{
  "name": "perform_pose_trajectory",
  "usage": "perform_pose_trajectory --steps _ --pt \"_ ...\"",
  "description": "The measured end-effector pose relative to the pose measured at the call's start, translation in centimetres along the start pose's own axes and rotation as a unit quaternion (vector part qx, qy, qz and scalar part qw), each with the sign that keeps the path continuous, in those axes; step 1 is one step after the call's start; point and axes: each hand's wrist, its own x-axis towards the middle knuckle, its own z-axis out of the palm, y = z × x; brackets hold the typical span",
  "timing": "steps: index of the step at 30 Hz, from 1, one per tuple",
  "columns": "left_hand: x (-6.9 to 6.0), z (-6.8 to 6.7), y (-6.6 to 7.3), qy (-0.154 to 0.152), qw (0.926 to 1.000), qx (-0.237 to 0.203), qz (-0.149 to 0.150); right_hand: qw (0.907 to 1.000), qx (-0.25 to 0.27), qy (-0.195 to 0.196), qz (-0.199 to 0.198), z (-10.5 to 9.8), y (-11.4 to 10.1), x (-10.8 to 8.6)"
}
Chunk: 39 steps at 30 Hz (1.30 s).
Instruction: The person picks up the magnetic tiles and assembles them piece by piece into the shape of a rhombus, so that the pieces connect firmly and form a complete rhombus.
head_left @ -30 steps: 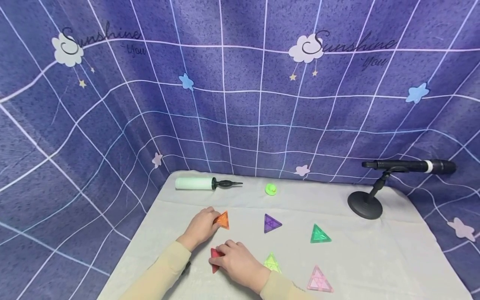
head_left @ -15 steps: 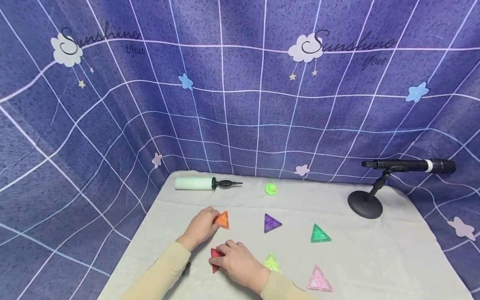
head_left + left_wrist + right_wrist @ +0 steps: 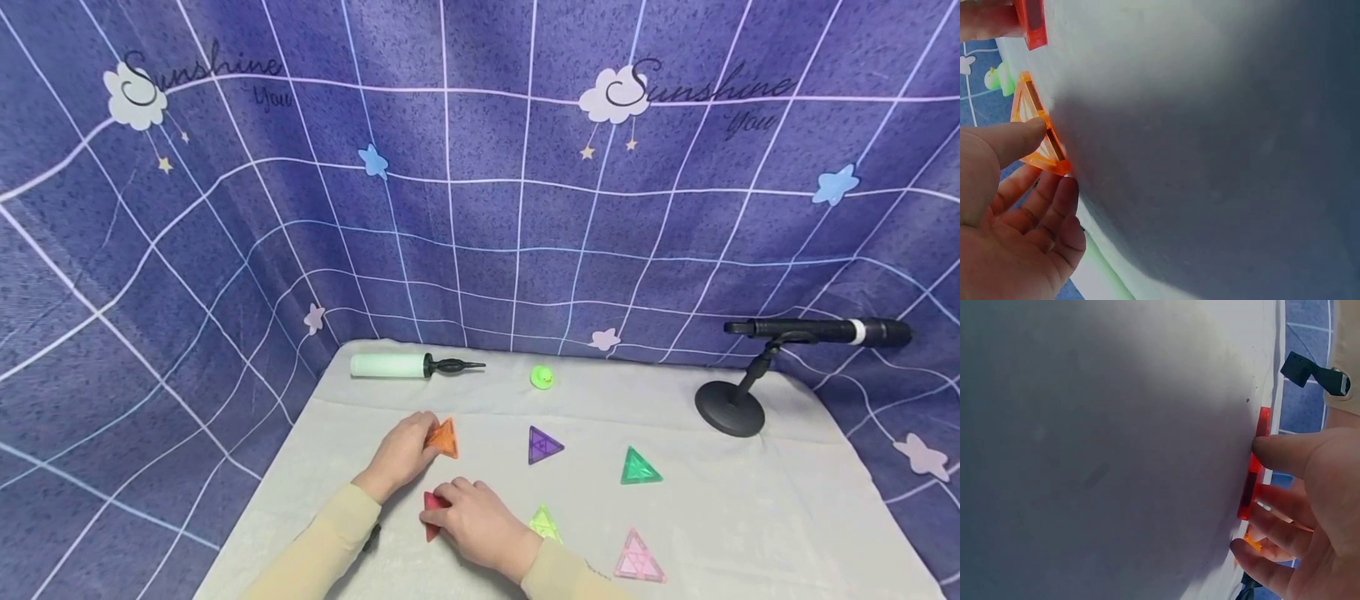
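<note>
An orange triangular tile (image 3: pixel 446 439) is held at its left side by my left hand (image 3: pixel 402 454). In the left wrist view the thumb lies on the edge of the orange tile (image 3: pixel 1055 147), with the curled fingers of my left hand (image 3: pixel 1016 212) below and behind it. Nearer the front, my right hand (image 3: pixel 483 527) grips a red triangular tile (image 3: pixel 431 517). The right wrist view has the thumb of my right hand (image 3: pixel 1297 500) on the edge of the red tile (image 3: pixel 1262 422), its fingers partly hidden behind.
To the right lie purple (image 3: pixel 543 446), green (image 3: pixel 640 467), yellow-green (image 3: pixel 543 523) and pink (image 3: pixel 638 557) triangular tiles. At the back are a pale green pump (image 3: pixel 390 366) and a green duck (image 3: pixel 542 377). A black microphone stand (image 3: pixel 731 410) stands at the back right.
The orange tile is tilted slightly more upward at its top corner. My right hand and the red tile have shifted very slightly up and right; both hands keep their hold.
</note>
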Motion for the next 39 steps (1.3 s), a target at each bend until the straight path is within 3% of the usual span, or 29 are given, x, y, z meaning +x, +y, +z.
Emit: perform_pose_trajectory --steps 11,20,28,34,39 --pt "-0.1 0.0 -0.1 0.005 1.0000 0.001 0.003 0.9992 0.029 0.017 0.023 0.0 0.5 0.1" --pt "-0.8 -0.4 -0.3 0.015 0.9996 -0.009 0.023 0.9981 0.039 0.029 0.036 0.5 1.2 0.1" --pt "-1.2 -0.3 -0.8 0.007 0.9998 -0.021 0.002 0.9966 0.050 0.029 0.058 0.7 1.9 0.4" --pt "-1.5 -0.2 -0.8 0.020 0.9992 -0.033 0.009 0.9947 0.067 0.035 0.070 0.7 2.5 0.6" --pt "-1.8 -0.3 -0.4 0.012 0.9993 -0.034 0.008 0.9938 0.069 0.033 0.081 0.9 3.1 0.7"
